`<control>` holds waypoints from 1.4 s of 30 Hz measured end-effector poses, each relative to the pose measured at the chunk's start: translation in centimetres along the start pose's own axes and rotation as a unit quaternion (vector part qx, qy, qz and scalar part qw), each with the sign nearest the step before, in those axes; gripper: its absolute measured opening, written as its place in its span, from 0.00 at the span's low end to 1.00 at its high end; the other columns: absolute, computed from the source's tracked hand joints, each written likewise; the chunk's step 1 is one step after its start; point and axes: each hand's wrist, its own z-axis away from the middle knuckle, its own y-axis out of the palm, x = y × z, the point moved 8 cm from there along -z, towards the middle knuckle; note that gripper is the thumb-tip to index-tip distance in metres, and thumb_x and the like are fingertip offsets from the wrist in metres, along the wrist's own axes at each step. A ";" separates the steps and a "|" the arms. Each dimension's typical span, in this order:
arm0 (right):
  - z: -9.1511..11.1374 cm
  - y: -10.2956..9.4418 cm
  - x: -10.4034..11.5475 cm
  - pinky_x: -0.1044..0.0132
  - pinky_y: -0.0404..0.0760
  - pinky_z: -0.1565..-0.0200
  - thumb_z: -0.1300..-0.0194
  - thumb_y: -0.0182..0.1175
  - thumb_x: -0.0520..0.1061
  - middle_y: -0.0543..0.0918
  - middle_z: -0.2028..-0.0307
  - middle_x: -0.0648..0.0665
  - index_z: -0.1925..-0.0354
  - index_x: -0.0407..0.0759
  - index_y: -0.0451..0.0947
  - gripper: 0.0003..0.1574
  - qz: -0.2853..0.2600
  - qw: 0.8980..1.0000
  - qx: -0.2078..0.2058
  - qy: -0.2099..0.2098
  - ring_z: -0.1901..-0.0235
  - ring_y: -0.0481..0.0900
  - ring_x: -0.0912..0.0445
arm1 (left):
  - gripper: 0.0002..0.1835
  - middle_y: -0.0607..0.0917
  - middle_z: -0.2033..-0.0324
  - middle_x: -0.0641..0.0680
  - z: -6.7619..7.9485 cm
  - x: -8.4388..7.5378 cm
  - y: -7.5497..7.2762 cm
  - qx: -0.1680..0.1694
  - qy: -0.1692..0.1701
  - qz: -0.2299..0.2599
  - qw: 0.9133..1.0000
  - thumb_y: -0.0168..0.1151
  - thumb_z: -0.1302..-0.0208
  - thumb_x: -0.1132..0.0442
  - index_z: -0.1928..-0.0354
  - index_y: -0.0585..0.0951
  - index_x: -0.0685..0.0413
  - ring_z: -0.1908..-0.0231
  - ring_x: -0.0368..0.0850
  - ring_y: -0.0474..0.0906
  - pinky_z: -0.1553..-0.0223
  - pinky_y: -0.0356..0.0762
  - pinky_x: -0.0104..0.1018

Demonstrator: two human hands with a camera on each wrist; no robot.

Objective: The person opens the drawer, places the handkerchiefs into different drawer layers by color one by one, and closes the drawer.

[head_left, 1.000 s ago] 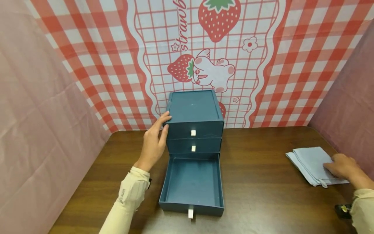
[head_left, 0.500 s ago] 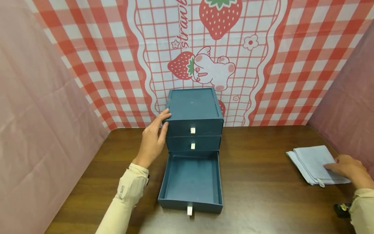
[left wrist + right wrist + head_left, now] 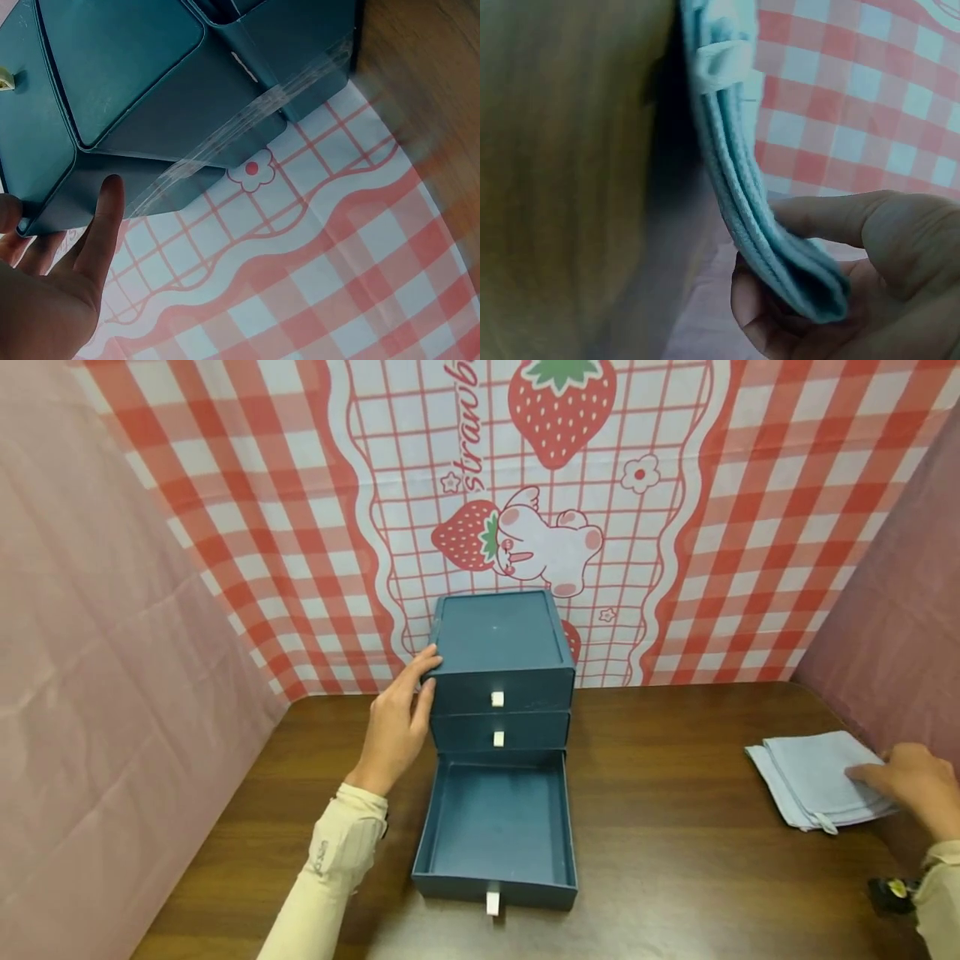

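A dark blue drawer box (image 3: 498, 635) stands at the middle of the table with its bottom drawer (image 3: 495, 827) pulled out and bare inside. My left hand (image 3: 393, 727) rests at the box's upper left front corner. In the left wrist view, the thumb (image 3: 109, 206) lies straight against the box's side while other fingers reach over the top edge. Far to the right, my right hand (image 3: 918, 781) pinches the edge of a folded light blue cloth (image 3: 821, 777) with a small loop. The right wrist view shows the cloth's folded layers (image 3: 735, 172) between thumb and fingers, its end lifted off the table.
White pull tabs (image 3: 492, 903) sit on the drawer fronts. A strip of clear tape (image 3: 217, 135) runs along the box's side. Behind is a red checked strawberry cloth (image 3: 300, 527), with pink fabric (image 3: 112, 652) on both sides. Wooden table (image 3: 660, 827) extends between box and cloth.
My right hand has shifted slightly to the right and up with the folded cloth, which has moved a little the same way. The left hand stays on the box.
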 end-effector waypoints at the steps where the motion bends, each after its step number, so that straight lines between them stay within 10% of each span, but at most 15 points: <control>1: 0.0 -0.2 0.2 0.49 0.66 0.74 0.51 0.62 0.52 0.73 0.73 0.22 0.68 0.19 0.71 0.33 -0.003 1.000 -0.009 -0.003 0.74 0.69 0.33 | 0.18 0.68 0.40 0.44 0.0 0.1 0.0 -0.001 -0.001 -0.001 1.000 0.48 0.33 0.62 0.42 0.71 0.48 0.43 0.38 0.67 0.48 0.70 0.40; 19: 0.8 -2.8 4.4 0.42 0.61 0.66 0.44 0.55 0.47 0.71 0.60 0.18 0.58 0.20 0.70 0.28 -0.018 0.992 -0.105 -0.061 0.67 0.67 0.27 | 0.18 0.68 0.39 0.44 0.1 0.3 0.0 0.001 0.000 0.000 1.000 0.47 0.33 0.61 0.42 0.70 0.48 0.45 0.39 0.69 0.50 0.71 0.39; 27: 1.5 -3.8 5.8 0.50 0.62 0.73 0.45 0.58 0.46 0.73 0.61 0.20 0.59 0.24 0.72 0.25 -0.027 0.987 -0.145 -0.065 0.69 0.70 0.29 | 0.19 0.67 0.38 0.43 0.4 0.6 0.2 0.008 -0.008 0.002 1.000 0.46 0.32 0.60 0.40 0.69 0.47 0.79 0.40 0.65 0.68 0.69 0.34; 42: 3.1 -6.0 9.3 0.53 0.60 0.76 0.46 0.59 0.43 0.76 0.64 0.24 0.60 0.28 0.76 0.20 -0.037 0.970 -0.214 -0.110 0.72 0.72 0.30 | 0.18 0.67 0.39 0.43 0.0 0.3 -0.1 0.006 -0.004 0.003 1.000 0.46 0.33 0.60 0.41 0.70 0.47 0.69 0.40 0.72 0.66 0.70 0.35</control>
